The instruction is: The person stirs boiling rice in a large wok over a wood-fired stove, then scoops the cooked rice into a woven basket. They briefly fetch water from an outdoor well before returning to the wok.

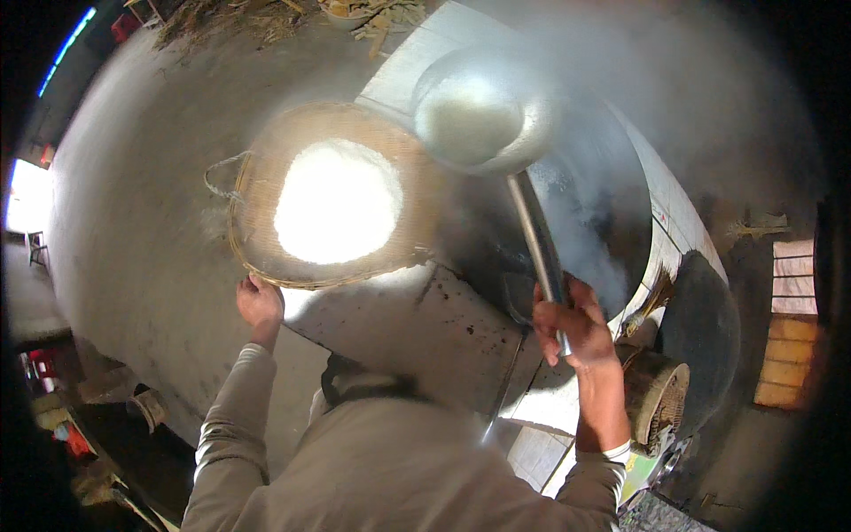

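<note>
My left hand (259,302) grips the near-left rim of a round woven bamboo basket (256,223) with a rope loop on its side. A bright white heap (339,199) lies in the basket, too overexposed to show whether it is rice or another grain. My right hand (575,322) is closed around the handle of a large metal ladle (485,116). The ladle's wide bowl is raised beside the basket's far right rim and looks to hold cloudy liquid. Beneath the handle is a big dark wok (608,193) set in the stove; steam hides much of its inside.
White tiles (392,83) edge the stove around the wok. At right are a straw brush (648,306), a large dark round lid (705,346) and a wooden tub (658,399). Firewood (389,23) lies on the far floor. Steam blurs the upper right.
</note>
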Tool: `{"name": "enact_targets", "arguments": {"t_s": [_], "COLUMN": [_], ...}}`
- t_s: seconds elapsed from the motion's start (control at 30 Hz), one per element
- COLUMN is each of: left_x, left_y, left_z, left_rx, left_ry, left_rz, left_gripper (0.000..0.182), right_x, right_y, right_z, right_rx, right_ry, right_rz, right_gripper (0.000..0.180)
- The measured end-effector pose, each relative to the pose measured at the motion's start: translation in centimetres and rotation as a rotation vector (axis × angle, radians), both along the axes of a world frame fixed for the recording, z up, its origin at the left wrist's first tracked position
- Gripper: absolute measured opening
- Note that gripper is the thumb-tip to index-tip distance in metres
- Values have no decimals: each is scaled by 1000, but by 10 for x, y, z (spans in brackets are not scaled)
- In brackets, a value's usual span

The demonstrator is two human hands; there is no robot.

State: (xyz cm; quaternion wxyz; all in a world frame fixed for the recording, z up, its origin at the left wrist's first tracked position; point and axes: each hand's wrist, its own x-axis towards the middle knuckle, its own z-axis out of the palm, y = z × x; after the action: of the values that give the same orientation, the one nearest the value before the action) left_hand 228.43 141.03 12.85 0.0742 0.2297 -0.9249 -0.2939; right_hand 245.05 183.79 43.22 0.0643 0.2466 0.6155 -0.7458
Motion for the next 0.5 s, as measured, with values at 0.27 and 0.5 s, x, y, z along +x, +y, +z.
{"name": "enact_targets", "arguments": {"t_s": [0.27,0.5], "left_x": [0,0], "left_y": [1,3], "left_z": [7,1], "left_rx": [-24,96], "left_ry": [19,89], "left_rz": [-46,46], "left_gripper": [42,35], "right_x": [5,23], "right_y": [-40,-40], "right_z": [-36,-62], "right_rx": [964,1176], "right_ry": [-71,187], "right_rz": [369,287], "right_gripper": [35,33]}}
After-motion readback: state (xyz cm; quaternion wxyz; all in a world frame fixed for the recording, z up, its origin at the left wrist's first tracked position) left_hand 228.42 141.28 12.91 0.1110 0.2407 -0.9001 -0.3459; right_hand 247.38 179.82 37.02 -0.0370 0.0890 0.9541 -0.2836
